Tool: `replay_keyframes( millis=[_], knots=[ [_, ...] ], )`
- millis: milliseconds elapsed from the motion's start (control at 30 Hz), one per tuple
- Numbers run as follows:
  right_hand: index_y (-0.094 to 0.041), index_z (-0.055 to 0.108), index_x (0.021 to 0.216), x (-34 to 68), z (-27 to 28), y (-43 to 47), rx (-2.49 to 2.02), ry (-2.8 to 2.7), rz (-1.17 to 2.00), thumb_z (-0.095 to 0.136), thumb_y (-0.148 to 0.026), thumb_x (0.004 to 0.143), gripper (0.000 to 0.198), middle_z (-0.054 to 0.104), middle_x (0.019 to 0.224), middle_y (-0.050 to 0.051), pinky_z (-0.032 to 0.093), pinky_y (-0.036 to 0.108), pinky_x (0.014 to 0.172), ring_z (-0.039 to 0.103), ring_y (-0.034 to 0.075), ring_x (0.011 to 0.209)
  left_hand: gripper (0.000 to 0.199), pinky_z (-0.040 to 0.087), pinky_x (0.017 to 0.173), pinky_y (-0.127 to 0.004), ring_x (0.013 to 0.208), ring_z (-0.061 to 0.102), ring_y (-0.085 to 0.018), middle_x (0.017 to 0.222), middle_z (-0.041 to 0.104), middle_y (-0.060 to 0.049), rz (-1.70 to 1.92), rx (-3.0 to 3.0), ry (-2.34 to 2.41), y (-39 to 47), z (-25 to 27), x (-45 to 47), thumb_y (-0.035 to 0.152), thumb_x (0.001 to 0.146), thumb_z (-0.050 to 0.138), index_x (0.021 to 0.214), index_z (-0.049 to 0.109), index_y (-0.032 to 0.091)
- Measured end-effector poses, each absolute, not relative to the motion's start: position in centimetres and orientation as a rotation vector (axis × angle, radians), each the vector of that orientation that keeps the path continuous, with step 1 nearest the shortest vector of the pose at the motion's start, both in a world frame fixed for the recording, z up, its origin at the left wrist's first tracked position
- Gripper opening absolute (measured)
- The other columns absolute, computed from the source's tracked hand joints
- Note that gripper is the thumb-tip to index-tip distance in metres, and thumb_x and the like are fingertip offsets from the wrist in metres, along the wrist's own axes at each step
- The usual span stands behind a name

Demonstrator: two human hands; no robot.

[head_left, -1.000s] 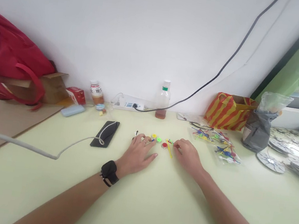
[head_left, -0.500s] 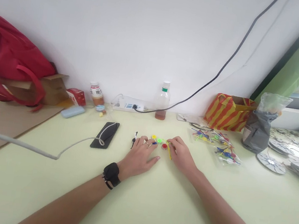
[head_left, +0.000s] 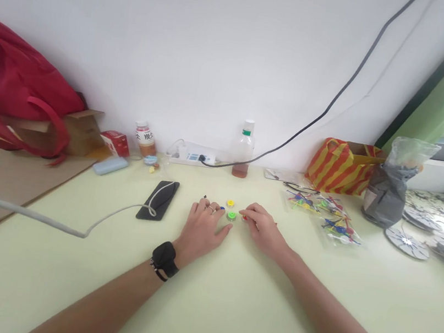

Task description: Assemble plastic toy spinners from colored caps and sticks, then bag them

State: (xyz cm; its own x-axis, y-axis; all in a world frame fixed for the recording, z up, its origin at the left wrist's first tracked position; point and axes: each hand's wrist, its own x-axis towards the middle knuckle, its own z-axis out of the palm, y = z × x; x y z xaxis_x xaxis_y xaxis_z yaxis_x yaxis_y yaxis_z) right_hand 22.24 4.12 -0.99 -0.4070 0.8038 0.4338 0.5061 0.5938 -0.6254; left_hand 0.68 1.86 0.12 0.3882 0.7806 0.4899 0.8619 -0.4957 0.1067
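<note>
Small round plastic pieces lie between my hands on the pale green table (head_left: 201,308). A yellow piece (head_left: 230,203) sits farthest back, with a green piece (head_left: 232,216) nearer me. My left hand (head_left: 200,231) rests palm down, thumb spread from the fingers, fingertips beside a mostly covered blue piece (head_left: 222,208). A small dark tip (head_left: 205,197) shows behind those fingers. Fingers drawn together, my right hand (head_left: 265,229) is on a red piece (head_left: 245,218), which it partly hides. A bit of red also shows at that hand's far side.
Left of my hands lies a black phone (head_left: 157,200) with a pale cable across it. Clear bags (head_left: 338,228) of coloured plastic pieces lie to the right, near grey discs (head_left: 406,243). A drink bottle (head_left: 243,150) and power strip (head_left: 194,154) stand along the wall.
The green piece has shifted toward me and slightly left. The yellow strip that was at my right fingers no longer shows. My right fingers now cover part of the red piece.
</note>
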Motion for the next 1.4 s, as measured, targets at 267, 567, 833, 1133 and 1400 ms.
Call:
replay_keyframes(
  millis=[267,567,833,1133,1400],
  knots=[
    [-0.021,0.069,0.105,22.8,0.3,2.9,-0.971,-2.058,0.518,0.041,-0.01,0.095,0.031,0.064,0.099,0.009,0.05,0.036,0.085,0.063,0.022,0.094,0.019,0.046,0.099,-0.05,0.11,0.054,-0.029,0.121,0.071,-0.007,-0.865,-2.755,-1.357,2.0,0.0,0.5,0.029,0.095,0.059,0.108,0.072,0.024],
    [-0.021,0.062,0.111,24.2,-0.3,3.8,-1.163,-1.878,0.437,0.039,-0.025,0.102,0.025,0.063,0.101,0.011,0.05,0.036,0.079,0.061,0.023,0.09,0.016,0.043,0.105,-0.051,0.115,0.052,-0.031,0.119,0.067,-0.009,-0.77,-2.779,-1.211,1.9,0.8,-0.1,0.031,0.094,0.063,0.106,0.071,0.024],
    [-0.023,0.065,0.107,23.7,-0.1,2.3,-1.19,-2.121,0.61,0.039,-0.019,0.099,0.028,0.071,0.107,0.007,0.048,0.038,0.094,0.065,0.024,0.108,0.026,0.047,0.09,-0.043,0.096,0.056,-0.026,0.088,0.067,-0.005,-0.908,-2.731,-1.33,2.4,1.0,-0.7,0.048,0.093,0.066,0.09,0.065,0.022],
    [-0.023,0.053,0.117,24.1,-0.1,2.7,-1.304,-1.965,0.675,0.039,-0.027,0.101,0.022,0.07,0.101,0.005,0.05,0.035,0.081,0.065,0.022,0.091,0.027,0.047,0.059,-0.026,0.064,0.058,-0.013,0.073,0.062,0.002,-1.656,-2.823,-1.763,2.2,-0.2,0.1,0.045,0.086,0.075,0.09,0.063,0.021],
    [-0.022,0.057,0.094,23.2,1.7,1.7,-1.079,-1.821,0.831,0.04,-0.045,0.103,0.029,0.062,0.091,0.004,0.046,0.031,0.072,0.057,0.019,0.082,0.037,0.06,0.09,-0.035,0.091,0.072,-0.019,0.096,0.073,-0.006,-2.247,-2.941,-1.883,2.0,-0.2,0.9,0.032,0.076,0.085,0.107,0.069,0.017]
  ],
)
